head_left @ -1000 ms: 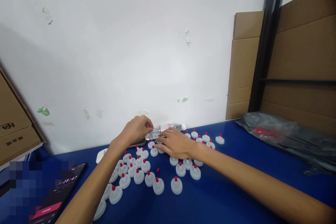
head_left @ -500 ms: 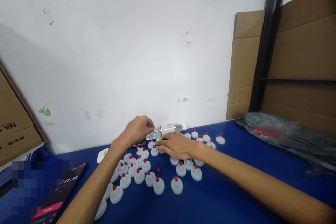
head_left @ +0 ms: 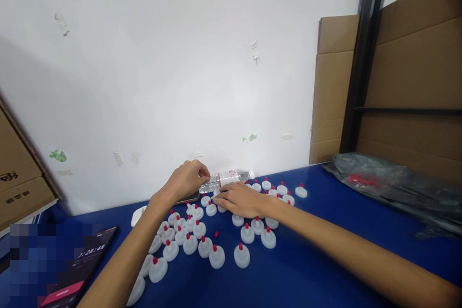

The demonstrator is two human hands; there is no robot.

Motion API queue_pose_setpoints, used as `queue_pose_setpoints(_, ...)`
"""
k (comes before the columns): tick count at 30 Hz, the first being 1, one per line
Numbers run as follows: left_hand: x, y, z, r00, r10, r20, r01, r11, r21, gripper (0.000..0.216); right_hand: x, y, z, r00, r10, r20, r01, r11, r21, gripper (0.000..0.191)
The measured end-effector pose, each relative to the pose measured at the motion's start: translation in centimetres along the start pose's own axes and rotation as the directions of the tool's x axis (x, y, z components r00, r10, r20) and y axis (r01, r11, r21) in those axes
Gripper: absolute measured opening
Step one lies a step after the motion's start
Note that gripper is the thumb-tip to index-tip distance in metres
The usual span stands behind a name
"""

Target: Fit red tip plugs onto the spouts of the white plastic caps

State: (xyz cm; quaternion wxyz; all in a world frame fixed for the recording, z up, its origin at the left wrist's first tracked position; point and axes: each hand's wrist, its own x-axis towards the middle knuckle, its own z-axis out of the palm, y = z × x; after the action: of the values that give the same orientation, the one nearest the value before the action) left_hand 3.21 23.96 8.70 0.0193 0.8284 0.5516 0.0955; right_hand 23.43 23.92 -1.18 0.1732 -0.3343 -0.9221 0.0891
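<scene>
Many white translucent domed caps with red tips, such as one cap (head_left: 242,256) at the front, stand on the blue table (head_left: 306,260). My left hand (head_left: 190,179) is above the far edge of the group, by the base of a clear plastic bottle (head_left: 229,178) lying on its side. Its fingers are curled together, and what they may pinch is hidden. My right hand (head_left: 242,200) is stretched palm down over caps in front of the bottle, fingers extended to the left. It covers several caps. One loose red tip (head_left: 216,234) lies among the caps.
A phone showing a timer (head_left: 90,255) lies at the left, beside a cardboard box (head_left: 21,178). Behind my left wrist are a white case (head_left: 137,215) and a dark flat device (head_left: 189,198). A grey plastic bag (head_left: 390,192) with red pieces (head_left: 362,180) lies at the right.
The view has shifted slightly, so everything sits a little further left. Both hands keep nearly the same pose and place; no cap has visibly moved.
</scene>
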Motion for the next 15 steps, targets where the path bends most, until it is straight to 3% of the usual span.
queue_pose_setpoints(6, 0.02, 0.05, 0.04, 1.0, 0.008, -0.011, -0.008, 1.0, -0.009, 0.018, -0.21, -0.24, -0.39, 1.0, 0.013, -0.01, -0.013, 1.0, 0.008, 0.04)
queue_pose_setpoints(15, 0.17, -0.42, 0.01, 1.0, 0.013, -0.01, -0.013, 1.0, -0.014, 0.02, -0.23, -0.39, -0.85, 1.0, 0.017, -0.014, -0.016, 0.997, 0.072, 0.056)
